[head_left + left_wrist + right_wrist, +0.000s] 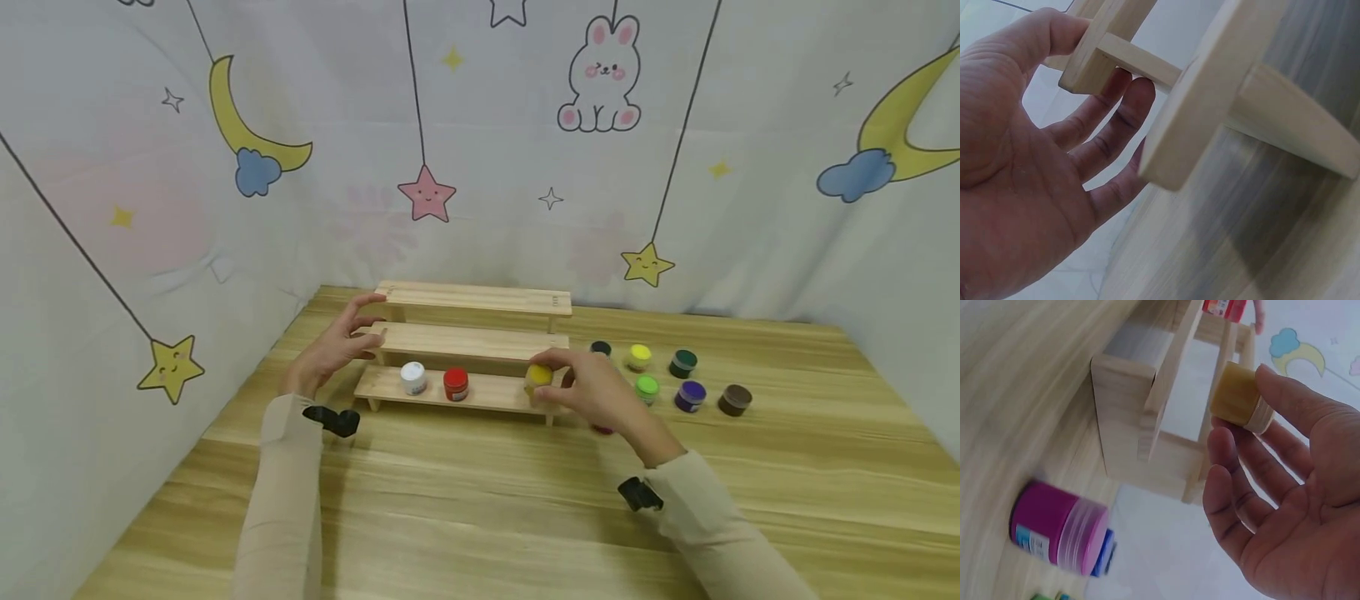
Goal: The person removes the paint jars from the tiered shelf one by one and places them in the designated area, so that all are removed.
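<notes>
A three-tier wooden stand (472, 340) is on the table. My left hand (333, 352) grips its left end, the thumb on one board and the fingers bent round the edge beside a side strut (1141, 61). My right hand (600, 398) pinches an ochre-yellow paint jar (537, 377) between thumb and fingers at the right part of the lowest tier. In the right wrist view the jar (1235, 394) shows tilted, beside the boards; whether it touches the tier I cannot tell. A white paint jar (413, 379) and a red paint jar (456, 385) stand on the lowest tier.
Right of the stand are several more paint jars, among them yellow (639, 357), dark green (683, 363), light green (647, 390), purple (691, 396) and brown (735, 400). A magenta jar (1054, 525) is partly hidden under my right hand in the head view. A patterned curtain (495, 125) hangs behind.
</notes>
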### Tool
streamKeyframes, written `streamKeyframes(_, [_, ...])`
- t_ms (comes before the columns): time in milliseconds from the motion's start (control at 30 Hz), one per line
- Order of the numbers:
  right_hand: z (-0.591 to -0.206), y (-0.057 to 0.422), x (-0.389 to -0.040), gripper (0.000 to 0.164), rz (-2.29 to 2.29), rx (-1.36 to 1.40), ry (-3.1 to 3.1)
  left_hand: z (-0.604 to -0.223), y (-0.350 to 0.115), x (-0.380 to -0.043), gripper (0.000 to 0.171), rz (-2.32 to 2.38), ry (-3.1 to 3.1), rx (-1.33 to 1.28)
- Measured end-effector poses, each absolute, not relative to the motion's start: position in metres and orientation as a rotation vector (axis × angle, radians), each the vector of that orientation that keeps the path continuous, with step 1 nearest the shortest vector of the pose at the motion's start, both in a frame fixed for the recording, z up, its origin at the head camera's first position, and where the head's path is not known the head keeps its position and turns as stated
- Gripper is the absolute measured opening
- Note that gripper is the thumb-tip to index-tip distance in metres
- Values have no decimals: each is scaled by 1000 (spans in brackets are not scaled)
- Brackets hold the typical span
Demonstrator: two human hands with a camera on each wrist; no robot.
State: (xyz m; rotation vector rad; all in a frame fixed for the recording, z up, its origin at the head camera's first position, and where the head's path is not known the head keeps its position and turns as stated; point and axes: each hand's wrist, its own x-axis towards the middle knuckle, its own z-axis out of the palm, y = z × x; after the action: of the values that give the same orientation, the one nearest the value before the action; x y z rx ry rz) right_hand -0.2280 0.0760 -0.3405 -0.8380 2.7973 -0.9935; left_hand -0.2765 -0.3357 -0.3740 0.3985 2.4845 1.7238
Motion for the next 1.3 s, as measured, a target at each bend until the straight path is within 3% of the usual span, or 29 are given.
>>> streamKeyframes(933, [-339,167,-219,45,-901,-555,2950,-373,-338,-277,66,1715,2488,416])
streamKeyframes(1300, [-352,190,-217,36,-868,-547,2922,-374,-337,-276,66,1713,2486,414])
